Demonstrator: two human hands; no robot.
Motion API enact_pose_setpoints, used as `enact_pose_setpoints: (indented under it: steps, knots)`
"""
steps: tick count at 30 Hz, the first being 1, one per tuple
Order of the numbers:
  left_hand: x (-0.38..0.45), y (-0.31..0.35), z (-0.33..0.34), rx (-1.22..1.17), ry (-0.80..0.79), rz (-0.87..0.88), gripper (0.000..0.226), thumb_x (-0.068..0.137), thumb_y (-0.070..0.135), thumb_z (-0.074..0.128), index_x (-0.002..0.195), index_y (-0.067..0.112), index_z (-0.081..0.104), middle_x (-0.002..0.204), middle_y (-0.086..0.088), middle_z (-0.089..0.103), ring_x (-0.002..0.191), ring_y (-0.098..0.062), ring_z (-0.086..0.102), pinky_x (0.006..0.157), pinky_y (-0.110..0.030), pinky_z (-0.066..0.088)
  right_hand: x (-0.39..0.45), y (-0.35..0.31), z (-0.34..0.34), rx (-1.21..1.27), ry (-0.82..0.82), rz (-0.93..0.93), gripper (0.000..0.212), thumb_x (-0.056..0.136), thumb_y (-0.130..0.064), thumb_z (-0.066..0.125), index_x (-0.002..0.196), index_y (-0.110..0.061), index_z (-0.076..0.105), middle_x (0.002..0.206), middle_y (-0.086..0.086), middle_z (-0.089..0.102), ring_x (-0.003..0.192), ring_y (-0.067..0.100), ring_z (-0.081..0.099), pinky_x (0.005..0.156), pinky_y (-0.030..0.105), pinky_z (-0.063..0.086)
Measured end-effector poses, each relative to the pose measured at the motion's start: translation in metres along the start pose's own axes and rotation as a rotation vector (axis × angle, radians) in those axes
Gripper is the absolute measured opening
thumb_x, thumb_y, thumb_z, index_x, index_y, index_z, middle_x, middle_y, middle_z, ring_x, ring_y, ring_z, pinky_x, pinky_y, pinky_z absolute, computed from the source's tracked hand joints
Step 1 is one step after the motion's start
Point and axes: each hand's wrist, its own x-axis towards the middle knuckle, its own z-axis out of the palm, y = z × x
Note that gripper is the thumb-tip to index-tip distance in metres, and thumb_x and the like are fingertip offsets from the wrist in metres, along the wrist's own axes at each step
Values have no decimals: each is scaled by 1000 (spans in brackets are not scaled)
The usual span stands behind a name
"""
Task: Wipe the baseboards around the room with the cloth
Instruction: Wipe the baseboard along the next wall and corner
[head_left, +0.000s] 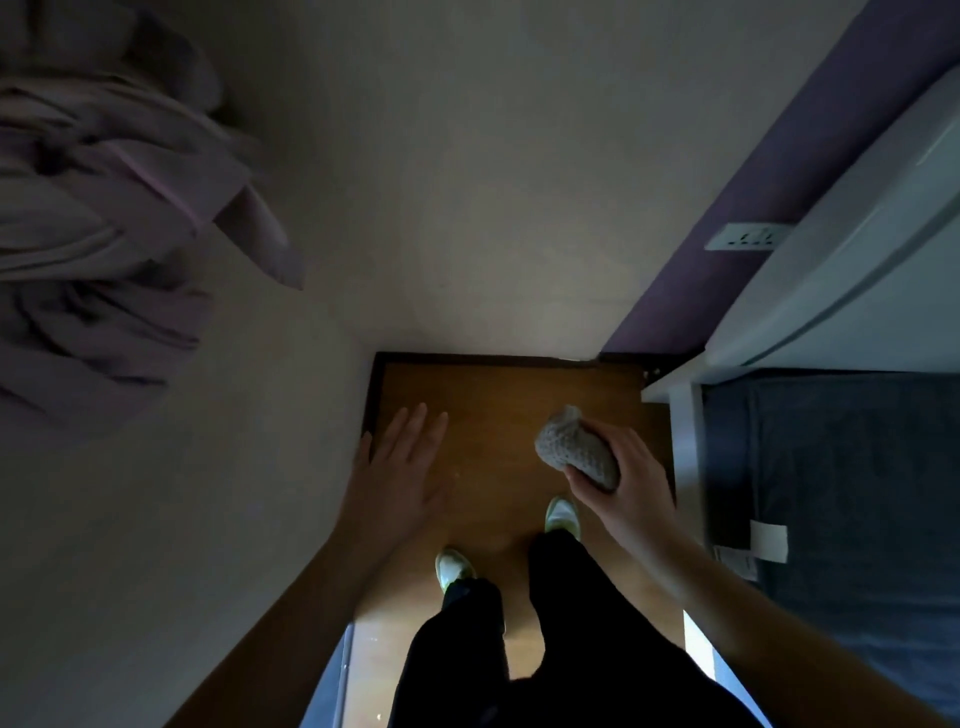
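I stand in a narrow corner and look straight down at a wooden floor. A dark baseboard (483, 358) runs along the foot of the pale wall ahead and turns down the left wall. My right hand (623, 478) grips a bunched grey knitted cloth (574, 449) in the air above the floor. To the left, my left hand (405, 457) is held out flat with straight fingers, close to the left wall; whether it touches the wall I cannot tell. Both hands are well above the baseboard.
Light clothes (104, 218) hang on the left wall. A bed with a dark blue cover (841, 493) and white frame (685, 447) closes the right side. A white socket (748, 236) sits on the purple wall. My feet in pale shoes (561, 514) stand on the floor (498, 410).
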Motion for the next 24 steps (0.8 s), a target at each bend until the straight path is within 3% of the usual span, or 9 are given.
enact_pose_setpoints:
  steps: [5, 11, 16, 21, 24]
  knots:
    - [16, -6, 19, 22, 4, -15, 74, 98, 62, 32, 152, 37, -12, 166, 6, -7, 146, -6, -17, 120, -46, 4, 37, 21, 1, -77, -28, -47, 47, 79, -27, 79, 121, -16, 61, 107, -5, 60, 91, 5, 57, 77, 8, 41]
    - [40, -27, 60, -10, 51, 39, 74, 97, 58, 42, 157, 31, 7, 165, 4, 2, 153, -17, 4, 119, -47, 11, 50, 45, 33, -98, 16, -51, 48, 78, -23, 81, 121, -12, 62, 106, -1, 62, 91, 8, 59, 76, 7, 41]
    - [71, -69, 113, 26, 17, 66, 73, 99, 59, 35, 158, 30, 4, 166, 3, -2, 153, -15, -2, 121, -45, 8, 66, 73, 101, -86, 71, 19, 46, 79, -23, 80, 120, -14, 62, 105, -1, 60, 89, 10, 58, 72, 8, 41]
    - [119, -112, 178, 7, 157, 85, 68, 97, 54, 34, 156, 21, 25, 165, -4, 15, 151, -23, 16, 118, -48, 24, 116, 105, 193, -18, 82, -23, 48, 81, -25, 77, 126, -15, 60, 111, -5, 59, 95, 0, 53, 79, 0, 38]
    - [159, -139, 233, -30, 216, 58, 65, 99, 46, 49, 155, 17, 31, 163, -7, 21, 149, -25, 23, 115, -51, 28, 148, 137, 254, -5, 68, -59, 50, 82, -27, 77, 127, -16, 60, 115, -4, 61, 98, -3, 51, 82, -3, 34]
